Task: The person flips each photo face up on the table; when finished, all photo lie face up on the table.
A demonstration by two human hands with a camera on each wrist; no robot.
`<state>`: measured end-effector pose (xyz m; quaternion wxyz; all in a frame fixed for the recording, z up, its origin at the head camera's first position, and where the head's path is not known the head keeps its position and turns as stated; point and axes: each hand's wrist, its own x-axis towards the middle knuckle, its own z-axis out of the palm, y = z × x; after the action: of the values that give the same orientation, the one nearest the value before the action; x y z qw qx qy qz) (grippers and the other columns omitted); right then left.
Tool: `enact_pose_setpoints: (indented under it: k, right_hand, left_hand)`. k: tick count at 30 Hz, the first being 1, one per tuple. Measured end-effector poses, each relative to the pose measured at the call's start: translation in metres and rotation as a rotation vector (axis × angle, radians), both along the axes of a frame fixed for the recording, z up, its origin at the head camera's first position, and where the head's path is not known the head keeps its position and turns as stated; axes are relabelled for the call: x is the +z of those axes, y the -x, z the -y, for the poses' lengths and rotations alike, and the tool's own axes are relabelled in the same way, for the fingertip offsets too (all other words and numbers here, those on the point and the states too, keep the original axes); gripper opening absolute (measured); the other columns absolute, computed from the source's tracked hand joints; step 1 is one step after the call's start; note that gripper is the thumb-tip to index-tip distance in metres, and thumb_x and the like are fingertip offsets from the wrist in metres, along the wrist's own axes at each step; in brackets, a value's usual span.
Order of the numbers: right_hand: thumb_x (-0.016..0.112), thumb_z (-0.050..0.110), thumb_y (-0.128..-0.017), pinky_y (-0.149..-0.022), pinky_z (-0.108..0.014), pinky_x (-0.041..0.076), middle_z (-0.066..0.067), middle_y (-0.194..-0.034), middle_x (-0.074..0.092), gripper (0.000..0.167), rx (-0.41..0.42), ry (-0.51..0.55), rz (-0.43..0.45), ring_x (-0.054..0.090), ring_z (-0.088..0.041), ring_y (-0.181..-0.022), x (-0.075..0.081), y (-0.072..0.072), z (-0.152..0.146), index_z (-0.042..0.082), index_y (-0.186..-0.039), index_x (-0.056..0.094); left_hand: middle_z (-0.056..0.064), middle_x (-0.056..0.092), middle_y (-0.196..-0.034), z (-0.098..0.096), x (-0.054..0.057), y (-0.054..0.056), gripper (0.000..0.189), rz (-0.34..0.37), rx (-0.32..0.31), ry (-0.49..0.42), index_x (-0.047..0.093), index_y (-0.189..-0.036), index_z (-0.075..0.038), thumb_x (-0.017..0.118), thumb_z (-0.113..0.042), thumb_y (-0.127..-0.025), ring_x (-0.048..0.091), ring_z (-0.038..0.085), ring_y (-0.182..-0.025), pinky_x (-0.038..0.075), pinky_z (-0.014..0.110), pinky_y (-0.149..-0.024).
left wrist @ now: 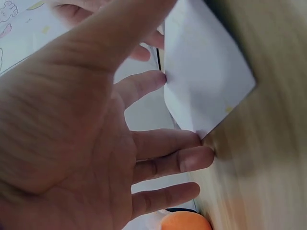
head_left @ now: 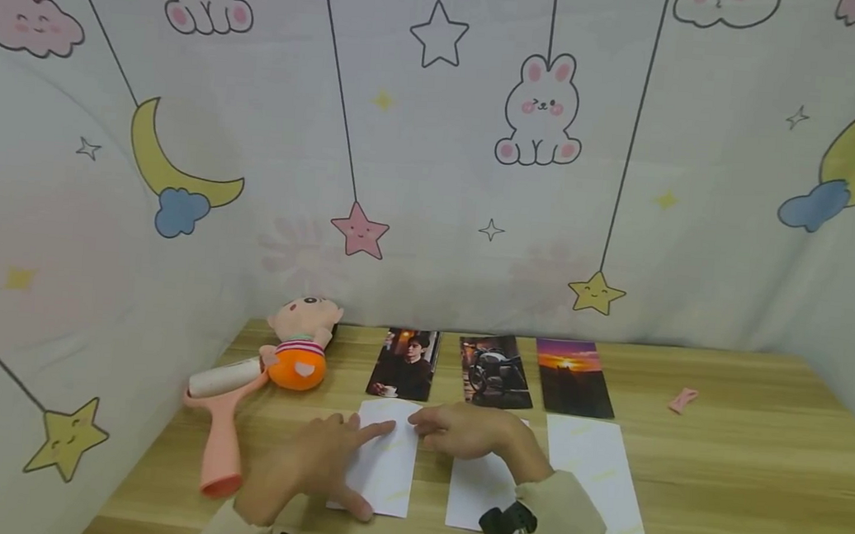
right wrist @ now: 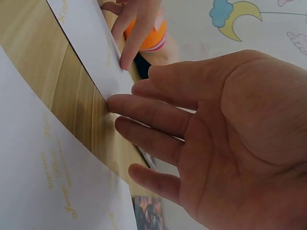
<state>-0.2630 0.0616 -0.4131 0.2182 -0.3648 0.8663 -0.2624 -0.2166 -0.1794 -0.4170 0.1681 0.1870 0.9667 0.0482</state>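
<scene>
Three white sheets with faint yellow print lie in a front row: a left sheet (head_left: 392,480), a middle sheet (head_left: 475,490) and a right sheet (head_left: 592,473). My left hand (head_left: 317,458) spreads over the left sheet, index finger extended near its top and thumb by its lower edge. Straight fingertips of my right hand (head_left: 470,432) touch the upper right edge of that same sheet; the wrist passes above the middle sheet, covering part of it. The left wrist view shows the left sheet (left wrist: 206,67) at the spread fingers. Neither hand grips anything.
Behind the sheets lie a portrait photo (head_left: 404,365), a motorcycle photo (head_left: 495,371) and a sunset photo (head_left: 574,378). On the left are a pink-handled roller (head_left: 223,426) and a plush doll (head_left: 301,353). A small pink bow-shaped item (head_left: 683,400) lies right. A patterned curtain (head_left: 443,152) hangs behind.
</scene>
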Motion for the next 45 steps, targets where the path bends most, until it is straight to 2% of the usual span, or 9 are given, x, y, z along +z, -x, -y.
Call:
enact_pose_setpoints:
  k: [6,15,23,28,33,36,38,40,45]
  right_hand:
    - [0.054,0.015,-0.1,-0.106,-0.037,0.044,-0.006,-0.133,0.064,0.041,0.007,0.005,0.017,0.058,-0.021,-0.125,0.0,0.002,0.002,0.008,-0.14,0.056]
    - [0.054,0.015,-0.099,-0.107,-0.032,0.042,-0.008,-0.138,0.061,0.044,0.024,0.039,0.107,0.055,-0.02,-0.128,-0.002,0.004,0.0,0.005,-0.142,0.053]
    - [0.053,0.013,-0.1,-0.111,-0.041,0.038,-0.01,-0.139,0.059,0.044,-0.012,0.069,0.21,0.053,-0.024,-0.131,-0.003,0.006,-0.007,0.006,-0.144,0.051]
    - [0.051,0.012,-0.102,-0.111,-0.044,0.038,-0.012,-0.141,0.057,0.042,-0.009,0.084,0.209,0.052,-0.027,-0.131,-0.002,0.006,-0.011,0.007,-0.143,0.051]
    - [0.052,0.013,-0.101,-0.111,-0.044,0.037,-0.009,-0.142,0.056,0.042,0.007,0.089,0.186,0.05,-0.026,-0.132,-0.001,0.005,-0.011,0.009,-0.143,0.053]
    - [0.052,0.015,-0.101,-0.111,-0.042,0.037,-0.007,-0.142,0.055,0.042,0.029,0.082,0.152,0.049,-0.024,-0.132,0.0,0.004,-0.009,0.013,-0.143,0.053]
    - [0.051,0.017,-0.102,-0.11,-0.041,0.038,-0.007,-0.142,0.055,0.043,0.044,0.091,0.138,0.049,-0.023,-0.131,0.001,0.003,-0.006,0.014,-0.144,0.052]
    - [0.05,0.019,-0.102,-0.108,-0.04,0.04,-0.006,-0.14,0.055,0.043,0.048,0.1,0.121,0.05,-0.02,-0.128,0.002,0.002,-0.005,0.015,-0.145,0.051]
    - [0.051,0.019,-0.103,-0.1,-0.037,0.045,-0.003,-0.129,0.059,0.043,0.035,0.137,0.103,0.055,-0.015,-0.114,0.004,0.002,-0.003,0.018,-0.145,0.051]
  left_hand:
    - [0.026,0.043,-0.15,0.0,-0.001,-0.006,0.114,-0.029,-0.026,0.043,0.035,-0.155,-0.036,0.082,-0.073,-0.057,0.047,0.044,-0.129,0.037,0.063,-0.105]
    - [0.028,0.047,-0.145,0.0,-0.003,-0.009,0.116,-0.066,-0.06,0.048,0.037,-0.154,-0.028,0.087,-0.067,-0.058,0.05,0.042,-0.124,0.039,0.059,-0.104]
    - [0.026,0.048,-0.145,0.0,0.0,-0.008,0.111,-0.029,-0.039,0.021,0.042,-0.151,-0.021,0.087,-0.064,-0.06,0.049,0.044,-0.127,0.036,0.06,-0.107]
    - [0.026,0.047,-0.146,0.004,0.001,-0.007,0.109,0.002,-0.032,-0.03,0.042,-0.151,-0.02,0.085,-0.066,-0.062,0.048,0.045,-0.127,0.037,0.063,-0.105]
    - [0.02,0.052,-0.144,0.015,0.0,-0.004,0.104,0.005,-0.055,-0.169,0.043,-0.15,-0.017,0.083,-0.065,-0.067,0.052,0.042,-0.121,0.042,0.061,-0.099]
    - [0.013,0.06,-0.134,0.02,-0.001,0.0,0.101,-0.008,-0.081,-0.216,0.044,-0.149,-0.016,0.082,-0.065,-0.069,0.055,0.031,-0.109,0.048,0.052,-0.091]
    - [0.01,0.062,-0.13,0.021,-0.001,0.001,0.099,-0.009,-0.088,-0.227,0.045,-0.148,-0.016,0.081,-0.065,-0.07,0.054,0.028,-0.105,0.049,0.049,-0.088]
    - [0.009,0.062,-0.13,0.021,0.0,0.002,0.098,-0.006,-0.096,-0.227,0.046,-0.148,-0.017,0.081,-0.065,-0.07,0.054,0.026,-0.104,0.049,0.047,-0.087]
    - [0.01,0.056,-0.142,0.021,0.002,0.003,0.096,0.009,-0.118,-0.244,0.046,-0.148,-0.015,0.081,-0.063,-0.072,0.054,0.031,-0.114,0.046,0.052,-0.097]
